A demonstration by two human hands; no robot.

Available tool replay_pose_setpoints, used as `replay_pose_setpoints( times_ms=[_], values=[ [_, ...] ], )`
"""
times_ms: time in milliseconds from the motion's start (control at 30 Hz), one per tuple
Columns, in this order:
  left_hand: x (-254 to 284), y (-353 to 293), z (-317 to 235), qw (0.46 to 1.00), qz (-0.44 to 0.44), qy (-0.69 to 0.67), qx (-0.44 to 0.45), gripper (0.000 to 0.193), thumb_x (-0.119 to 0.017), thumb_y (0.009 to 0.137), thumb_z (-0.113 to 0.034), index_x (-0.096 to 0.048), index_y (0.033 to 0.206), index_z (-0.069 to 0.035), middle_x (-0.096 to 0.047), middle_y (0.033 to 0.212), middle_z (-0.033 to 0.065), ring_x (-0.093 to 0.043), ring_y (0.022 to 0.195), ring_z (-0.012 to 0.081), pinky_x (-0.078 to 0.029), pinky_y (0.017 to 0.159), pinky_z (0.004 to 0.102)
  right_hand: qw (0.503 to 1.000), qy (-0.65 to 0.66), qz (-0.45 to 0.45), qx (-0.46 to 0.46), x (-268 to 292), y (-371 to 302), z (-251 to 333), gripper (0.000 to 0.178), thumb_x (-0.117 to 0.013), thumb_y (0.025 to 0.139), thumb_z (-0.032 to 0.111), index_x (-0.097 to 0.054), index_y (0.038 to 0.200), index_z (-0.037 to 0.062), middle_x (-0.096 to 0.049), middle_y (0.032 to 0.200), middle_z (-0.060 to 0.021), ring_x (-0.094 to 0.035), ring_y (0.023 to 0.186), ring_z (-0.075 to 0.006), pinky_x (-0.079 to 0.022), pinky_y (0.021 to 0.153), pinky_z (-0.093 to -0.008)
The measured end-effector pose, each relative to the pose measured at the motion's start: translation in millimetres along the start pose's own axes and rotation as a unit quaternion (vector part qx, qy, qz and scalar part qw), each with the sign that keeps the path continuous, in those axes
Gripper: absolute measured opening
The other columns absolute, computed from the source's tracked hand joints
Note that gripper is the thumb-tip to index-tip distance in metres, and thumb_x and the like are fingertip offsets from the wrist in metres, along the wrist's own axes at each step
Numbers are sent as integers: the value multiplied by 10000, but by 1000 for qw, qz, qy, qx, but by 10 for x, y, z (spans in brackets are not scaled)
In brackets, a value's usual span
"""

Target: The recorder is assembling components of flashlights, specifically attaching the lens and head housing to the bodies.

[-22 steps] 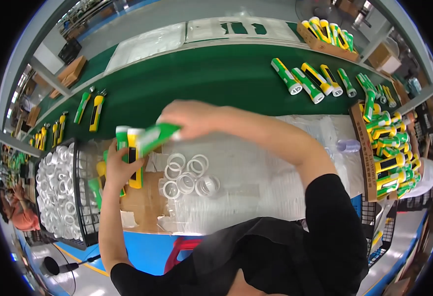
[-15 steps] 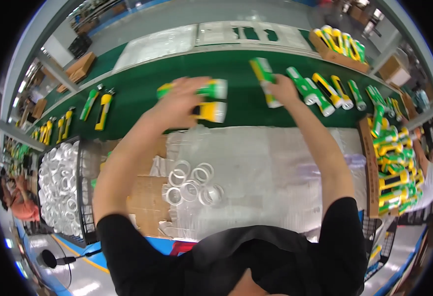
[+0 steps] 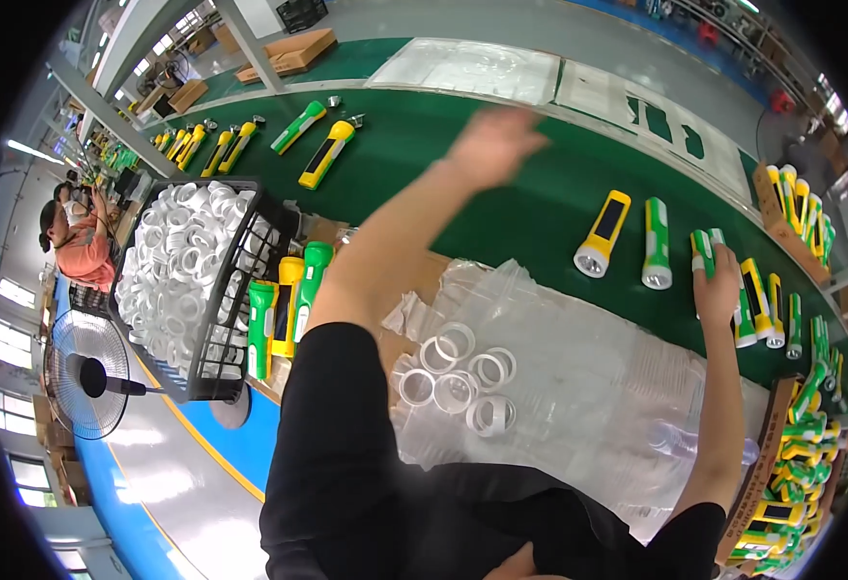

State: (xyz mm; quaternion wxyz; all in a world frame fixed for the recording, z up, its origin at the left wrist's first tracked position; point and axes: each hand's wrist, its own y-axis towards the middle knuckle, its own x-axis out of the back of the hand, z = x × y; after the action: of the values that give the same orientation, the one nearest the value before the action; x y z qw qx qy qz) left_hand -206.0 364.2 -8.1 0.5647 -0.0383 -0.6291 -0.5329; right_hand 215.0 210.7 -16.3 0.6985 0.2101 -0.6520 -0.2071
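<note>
Your left hand (image 3: 499,147) hangs blurred, empty, fingers loose beyond the plastic sheet (image 3: 598,387), while your right hand (image 3: 718,288) lies over a green flashlight (image 3: 701,251) past the sheet's far edge, its grip too hidden to call! Between them, beyond the sheet, lie a yellow flashlight (image 3: 603,235) and a green-and-white torch (image 3: 657,245); white rings (image 3: 454,393) dot the sheet itself.

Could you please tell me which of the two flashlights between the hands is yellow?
The left flashlight, nearer the left hand: yellow with a dark panel; the right flashlight is mostly green.
</note>
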Motion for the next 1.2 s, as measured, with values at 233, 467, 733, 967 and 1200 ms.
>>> replay_pose_setpoints(
  times_ms=[233,467,733,967,1200],
  values=[
    [442,-1953,1692,734,251,146,614,682,-708,844,-382,-412,1421,-171,-508,1330,168,-498,1255,349,-450,971,535,937,345,-25,43,148,-203,652,259,-613,913,-23,-574,1168,-5,-624,1195,-124,-620,1062,-205,-488,873,-304],
    [594,-1451,974,854,94,-104,501,499,-685,861,-224,-530,1290,-21,-619,1204,208,-639,1069,340,-519,889,430,777,604,178,1,208,-439,1405,300,-442,1025,132,-570,1250,-20,-627,1170,-110,-605,1082,-199,-500,874,-316],
    [1524,-690,-2351,817,16,-516,256,531,-730,825,-222,-549,1295,-51,-638,1153,179,-652,966,313,-524,844,382,633,721,179,-217,1083,-1001,1918,426,-610,957,303,-561,1222,-27,-639,1169,-137,-614,1076,-212,-492,923,-354],
    [1773,-906,-3052,808,37,-541,229,518,-707,880,-161,-517,1352,-64,-652,1157,90,-651,999,177,-532,811,321,493,797,222,-268,1702,-1970,1523,562,-741,799,329,-547,1219,10,-648,973,-113,-637,832,-209,-519,747,-354],
    [1830,-639,-3839,565,68,-781,257,332,-524,986,-132,-533,1301,-30,-654,1119,102,-636,1006,185,-505,850,305,541,753,351,-133,1929,-2660,1273,739,-787,795,439,-418,1303,50,-605,958,-89,-628,815,-177,-512,733,-326]
  ],
)
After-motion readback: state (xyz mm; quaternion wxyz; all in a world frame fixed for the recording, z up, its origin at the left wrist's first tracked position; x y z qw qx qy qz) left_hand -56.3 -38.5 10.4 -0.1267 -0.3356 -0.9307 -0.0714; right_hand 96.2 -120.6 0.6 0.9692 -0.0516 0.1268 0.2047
